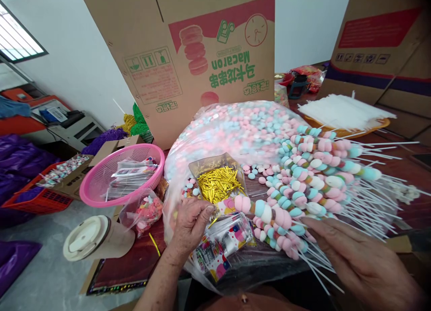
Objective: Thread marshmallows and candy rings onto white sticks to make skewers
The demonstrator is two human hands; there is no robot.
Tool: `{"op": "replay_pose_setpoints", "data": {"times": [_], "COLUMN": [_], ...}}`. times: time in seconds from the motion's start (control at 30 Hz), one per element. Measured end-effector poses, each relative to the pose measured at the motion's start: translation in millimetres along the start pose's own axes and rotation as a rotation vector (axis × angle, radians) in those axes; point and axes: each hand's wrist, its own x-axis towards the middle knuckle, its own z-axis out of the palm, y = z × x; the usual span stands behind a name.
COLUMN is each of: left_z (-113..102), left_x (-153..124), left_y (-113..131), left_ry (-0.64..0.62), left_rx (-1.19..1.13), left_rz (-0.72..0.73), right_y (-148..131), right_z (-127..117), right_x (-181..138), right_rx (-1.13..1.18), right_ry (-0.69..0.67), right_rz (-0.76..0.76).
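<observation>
My left hand [191,225] is closed, thumb against fingers, at the end of a small printed plastic bag [226,206]. Just past that bag lies the tip of a candy skewer [264,211] threaded with pink, blue and white pieces. My right hand [357,257] reaches in from the right, its fingertips at the skewer's white stick; its thumb is hidden. Below my left hand is a stack of printed bags [227,239]. Gold twist ties [218,184] fill an open box behind it. Many more skewers [313,180] are piled above my right hand.
A big clear bag of pastel candies [232,126] lies behind. At left are a pink basket [88,185] of wrappers, a lidded cup [101,237] and a small bag of candy [146,211]. White sticks [346,111] lie at back right. A tall carton [198,46] stands behind.
</observation>
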Motion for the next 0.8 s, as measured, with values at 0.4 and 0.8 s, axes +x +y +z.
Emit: {"op": "replay_pose_setpoints", "data": {"times": [0.4, 0.8], "left_z": [-5.5, -7.1], "left_x": [5.4, 9.7], "left_y": [2.6, 7.3], "left_ry": [-0.077, -0.194], "left_rx": [-0.087, 0.139], "left_rz": [0.033, 0.082], "right_y": [0.7, -8.2], "right_z": [-6.4, -6.2], "right_x": [1.8, 10.0], "right_rx": [0.062, 0.051], "right_ry": [-0.048, -0.094], "right_rz": [-0.004, -0.115]}}
